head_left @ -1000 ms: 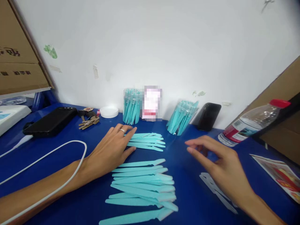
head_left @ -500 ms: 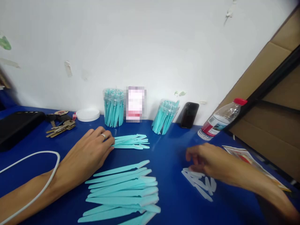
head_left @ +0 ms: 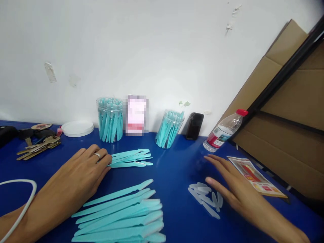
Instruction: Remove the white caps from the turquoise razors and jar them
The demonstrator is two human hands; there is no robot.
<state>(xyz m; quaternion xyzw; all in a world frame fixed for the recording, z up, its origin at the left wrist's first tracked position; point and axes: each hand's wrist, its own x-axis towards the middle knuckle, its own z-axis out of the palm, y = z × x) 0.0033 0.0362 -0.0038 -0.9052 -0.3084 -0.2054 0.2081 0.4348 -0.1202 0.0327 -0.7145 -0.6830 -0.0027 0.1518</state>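
Note:
My left hand (head_left: 82,170), with a ring on one finger, has its fingers curled over the left ends of a small pile of teal eyebrow razors (head_left: 133,158). The fingertips are partly hidden. Nearer to me lies a spread row of more teal razors (head_left: 121,219), blade ends to the right. My right hand (head_left: 231,184) is open, thumb and fingers apart, with nothing in it. Just left of its thumb, several translucent blade caps (head_left: 202,195) lie in a loose heap on the blue table (head_left: 174,175).
Against the wall stand a full clear jar of razors (head_left: 110,123), a pixelated card (head_left: 136,116), a tilted razor jar (head_left: 169,131), a dark phone (head_left: 194,125) and a water bottle (head_left: 224,131). A white lid (head_left: 77,129), keys (head_left: 42,146), white cable (head_left: 22,216) and printed packet (head_left: 257,175) lie around.
My right hand has spread its fingers and drawn off the caps to their right, uncovering more of them. My left hand stays at the small razor pile. The view has turned slightly right.

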